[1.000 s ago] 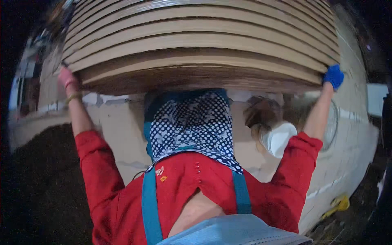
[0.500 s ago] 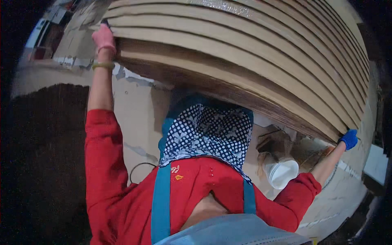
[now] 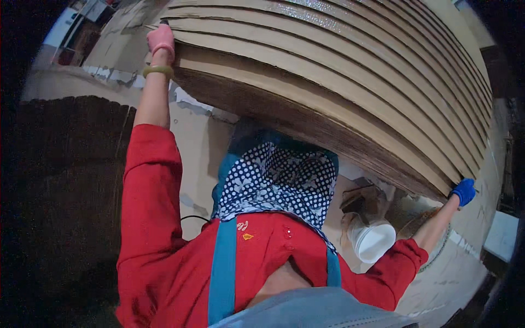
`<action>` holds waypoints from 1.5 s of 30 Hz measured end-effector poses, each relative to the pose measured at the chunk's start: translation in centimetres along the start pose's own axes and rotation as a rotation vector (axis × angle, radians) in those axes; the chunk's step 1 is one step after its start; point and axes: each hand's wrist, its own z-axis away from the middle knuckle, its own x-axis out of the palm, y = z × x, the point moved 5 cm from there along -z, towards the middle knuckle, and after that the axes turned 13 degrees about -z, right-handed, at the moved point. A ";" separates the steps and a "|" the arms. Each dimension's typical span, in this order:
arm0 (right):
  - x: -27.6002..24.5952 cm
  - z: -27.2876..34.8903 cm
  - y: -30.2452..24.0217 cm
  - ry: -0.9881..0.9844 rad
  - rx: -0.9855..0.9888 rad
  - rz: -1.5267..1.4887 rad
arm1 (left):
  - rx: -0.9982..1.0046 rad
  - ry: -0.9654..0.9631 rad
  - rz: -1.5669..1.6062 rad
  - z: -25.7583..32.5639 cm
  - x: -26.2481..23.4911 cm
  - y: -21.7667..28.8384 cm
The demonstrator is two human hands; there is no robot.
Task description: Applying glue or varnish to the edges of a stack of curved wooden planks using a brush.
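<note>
A fanned stack of long tan boards [image 3: 328, 82], overlapping like steps, spreads across the upper half of the view. My left hand [image 3: 161, 41], in a pink glove, is closed at the left end of one of the near boards. At the far right end, my right hand [image 3: 464, 191], in a blue glove, is closed around the corner of a near board. Both arms stretch wide apart. The nearest board shows a darker brown front edge. Fingertips of both hands are mostly hidden, and whether they grip the same board I cannot tell.
A white bucket [image 3: 374, 243] stands on the floor inside my right arm. Below my left arm lies a dark brown surface [image 3: 65, 180]. A white block-like thing [image 3: 500, 236] is at the far right. My polka-dot apron [image 3: 279, 180] hangs close under the stack's near edge.
The view has shifted slightly, so the left hand and the stack's left end appear further right. Both hands stay closed at the board ends, and the boards keep their fanned arrangement.
</note>
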 end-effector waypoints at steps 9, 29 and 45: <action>-7.1 -3.3 -0.1 -0.105 -0.079 0.159 | 0.391 0.042 -0.384 -4.2 -7.5 1.6; 3.3 -7.9 2.6 -0.253 -0.218 -0.345 | 0.177 0.208 -0.291 0.6 -4.2 3.0; -4.5 -2.3 -2.1 -0.011 -0.057 -0.176 | 0.158 -0.237 -0.052 -5.5 -3.5 -1.7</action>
